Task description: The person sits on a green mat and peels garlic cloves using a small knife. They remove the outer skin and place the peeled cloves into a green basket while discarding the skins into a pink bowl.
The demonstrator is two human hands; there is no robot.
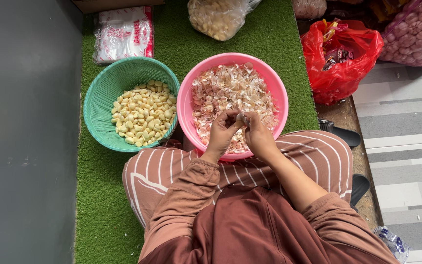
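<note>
My left hand (222,132) and my right hand (258,134) meet over the near side of a pink bowl (187,93) filled with papery garlic skins (230,90). Together they pinch a small garlic clove (241,118) between the fingertips. To the left stands a green basket (102,88) holding several peeled, pale yellow garlic cloves (143,113). I sit cross-legged in striped trousers (157,171) behind both containers.
Green artificial turf (98,195) covers the ground, with a grey wall (25,132) on the left. At the back lie a white printed bag (123,34) and a clear bag of garlic (217,18). A red plastic bag (340,58) and a net sack of garlic bulbs (416,34) sit at right.
</note>
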